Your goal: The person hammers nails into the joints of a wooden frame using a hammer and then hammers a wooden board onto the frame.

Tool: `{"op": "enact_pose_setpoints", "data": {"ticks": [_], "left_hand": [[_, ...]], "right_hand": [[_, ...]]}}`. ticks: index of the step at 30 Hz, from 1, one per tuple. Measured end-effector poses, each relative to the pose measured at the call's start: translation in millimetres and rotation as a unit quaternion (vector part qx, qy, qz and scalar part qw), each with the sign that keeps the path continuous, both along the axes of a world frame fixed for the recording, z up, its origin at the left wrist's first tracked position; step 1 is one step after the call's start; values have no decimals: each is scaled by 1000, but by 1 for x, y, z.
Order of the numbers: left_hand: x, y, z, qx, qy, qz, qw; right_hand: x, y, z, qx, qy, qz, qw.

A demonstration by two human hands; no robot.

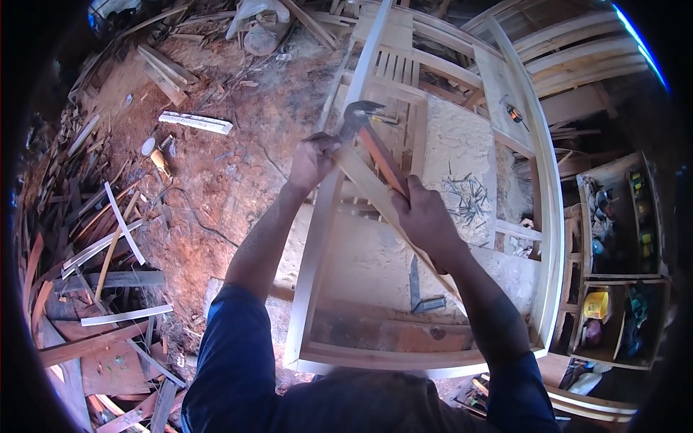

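My right hand is wrapped round the orange-brown handle of a claw hammer. The dark hammer head is up at the left rail of a pale wooden frame, right beside my left hand. The fingers of my left hand are closed together at the upper end of a wooden strip; whatever they pinch is too small to make out. That strip slants down to the right, passing under my right forearm. Below it, a try square lies on the board inside the frame.
Loose nails are heaped on a dusty board to the right. An orange-and-black tool rests farther up. Wood offcuts litter the dirt floor at left, near a bottle-like object. Shelves with containers stand at right.
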State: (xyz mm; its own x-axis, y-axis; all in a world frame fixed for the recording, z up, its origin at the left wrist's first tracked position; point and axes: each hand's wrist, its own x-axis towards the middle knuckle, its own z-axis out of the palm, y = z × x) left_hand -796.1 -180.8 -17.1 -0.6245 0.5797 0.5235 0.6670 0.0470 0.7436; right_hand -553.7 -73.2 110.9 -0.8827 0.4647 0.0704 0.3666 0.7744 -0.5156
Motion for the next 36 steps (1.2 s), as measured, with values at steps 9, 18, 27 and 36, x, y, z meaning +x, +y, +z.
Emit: {"op": "enact_pose_setpoints", "data": {"ticks": [9,18,27,36], "left_hand": [[-1,-6,3,13,-30,8,999],[-6,3,-8,6,18,-41,999],[5,-8,2,-91,219,52,970],[357,-2,-28,-308,9,-326,894]], "right_hand": [[-6,-26,51,-75,225,-19,971],[94,1,30,-93,57,-124,986],[326,-4,43,-125,49,-372,918],[425,-28,34,-284,196,-402,848]]}}
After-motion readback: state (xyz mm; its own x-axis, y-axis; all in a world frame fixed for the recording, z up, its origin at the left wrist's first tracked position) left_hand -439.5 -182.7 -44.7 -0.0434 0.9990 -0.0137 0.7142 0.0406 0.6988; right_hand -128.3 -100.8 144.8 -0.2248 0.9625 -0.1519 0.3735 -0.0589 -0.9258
